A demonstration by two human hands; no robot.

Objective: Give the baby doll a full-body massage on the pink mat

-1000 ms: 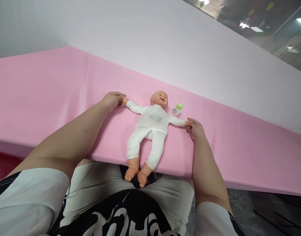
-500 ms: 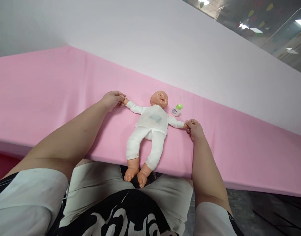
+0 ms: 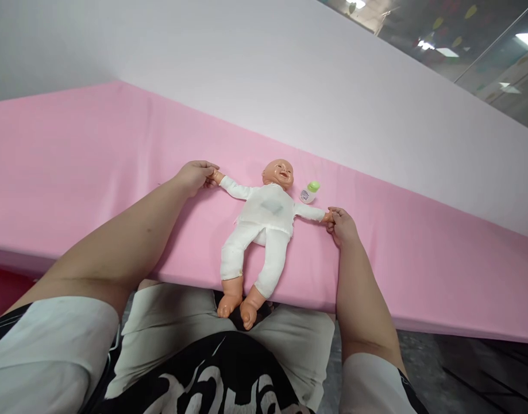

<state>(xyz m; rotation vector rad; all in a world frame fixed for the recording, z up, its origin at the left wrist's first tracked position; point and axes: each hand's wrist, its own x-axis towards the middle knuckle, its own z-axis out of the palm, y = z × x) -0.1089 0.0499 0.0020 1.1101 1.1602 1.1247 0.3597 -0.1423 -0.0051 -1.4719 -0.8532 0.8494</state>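
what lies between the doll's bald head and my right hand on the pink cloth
A small white bottle with a green cap, lying by the baby doll, just beyond the right hand, in the head view.

The glossy plastic baby doll point(image 3: 264, 221) wears matt white cloth; the pink worktop point(image 3: 95, 167) is covered in smooth matt fabric.

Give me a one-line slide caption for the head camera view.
Left hand and right hand hold a doll by its outstretched arms on a pink mattress, small bottle beside its head.

Doll flat on the mat, feet over the near edge.
Lying face-up on mat point(image 3: 95, 172): doll point(image 3: 264, 221); bottle point(image 3: 309, 192) just right of its head.
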